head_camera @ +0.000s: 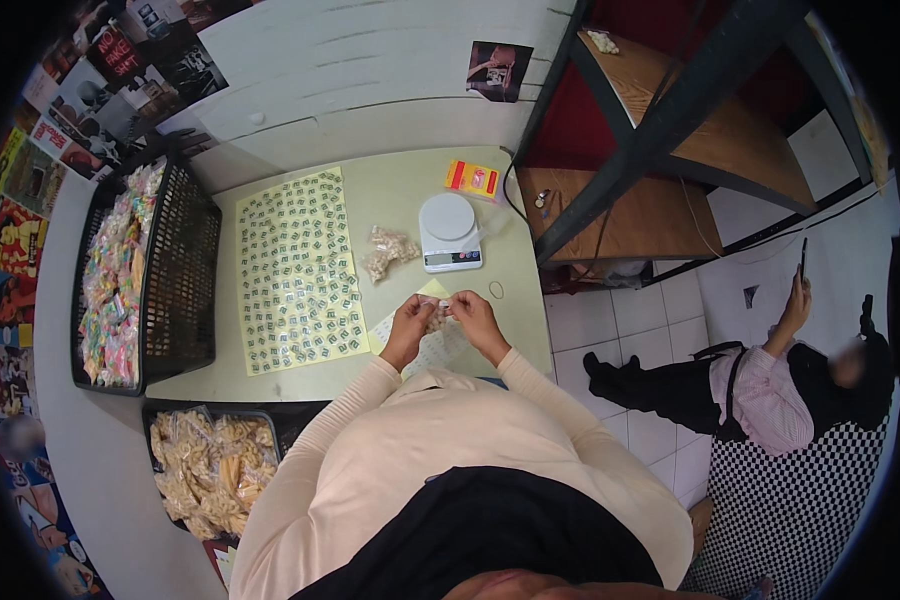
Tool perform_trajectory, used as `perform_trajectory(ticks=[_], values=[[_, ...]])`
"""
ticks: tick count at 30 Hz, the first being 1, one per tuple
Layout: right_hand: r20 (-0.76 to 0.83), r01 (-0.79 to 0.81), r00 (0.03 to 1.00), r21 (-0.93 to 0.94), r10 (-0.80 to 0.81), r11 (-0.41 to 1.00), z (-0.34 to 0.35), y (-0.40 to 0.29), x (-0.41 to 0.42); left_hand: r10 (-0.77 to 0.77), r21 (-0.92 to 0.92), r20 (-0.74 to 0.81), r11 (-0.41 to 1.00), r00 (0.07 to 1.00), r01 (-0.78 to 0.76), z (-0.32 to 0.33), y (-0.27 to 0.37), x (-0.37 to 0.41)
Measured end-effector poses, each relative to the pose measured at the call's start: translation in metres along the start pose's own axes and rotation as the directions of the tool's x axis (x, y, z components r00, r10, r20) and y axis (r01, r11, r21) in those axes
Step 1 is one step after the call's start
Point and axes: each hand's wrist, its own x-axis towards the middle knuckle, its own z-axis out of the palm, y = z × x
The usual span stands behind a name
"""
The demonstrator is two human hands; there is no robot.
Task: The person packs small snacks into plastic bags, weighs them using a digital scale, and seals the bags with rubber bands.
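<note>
Between my hands, near the table's front edge, is a small clear plastic bag of pale round snacks [436,322]. My left hand [411,324] pinches one side of its upper end, and my right hand [476,315] pinches the other. Fingers cover part of the bag's top. Beneath them lie pale sticker sheets [420,348], partly hidden by my hands and body. A second bag of pale snacks [390,253] lies just beyond, beside a white digital kitchen scale [431,260]. A rubber band [496,289] rests to the right of my right hand.
A large sheet of round stickers [300,270] covers the table's left part. Left of it stands a black plastic crate [184,277] of colourful bagged sweets. Bagged snacks [210,469] fill a lower basket. A yellow-red packet [472,178] lies behind the scale. At right, a person [757,390] holds a phone.
</note>
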Motion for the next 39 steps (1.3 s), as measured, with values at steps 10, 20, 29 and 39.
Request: perform_trajectory(ticks=[10,20,29,39], values=[[-0.033,0.054,0.998,-0.061,-0.056,0.997,0.004,0.002,-0.002,0.078,0.105,-0.059,0.992,0.995,-0.071,0.002,0.002,-0.004],[-0.066,0.083,0.993,-0.181,-0.096,0.98,0.005,0.0,-0.004,0.004,0.039,-0.052,0.999,0.999,-0.002,0.004,0.001,-0.005],[-0.074,0.056,0.995,-0.188,-0.071,0.981,0.005,0.003,-0.002,0.039,0.142,-0.026,0.989,0.999,-0.035,0.004,0.001,-0.005],[0.043,-0.149,0.988,0.036,0.148,0.988,0.003,-0.001,-0.004,0.103,0.24,-0.037,0.966,0.994,-0.091,0.0,-0.004,-0.005]])
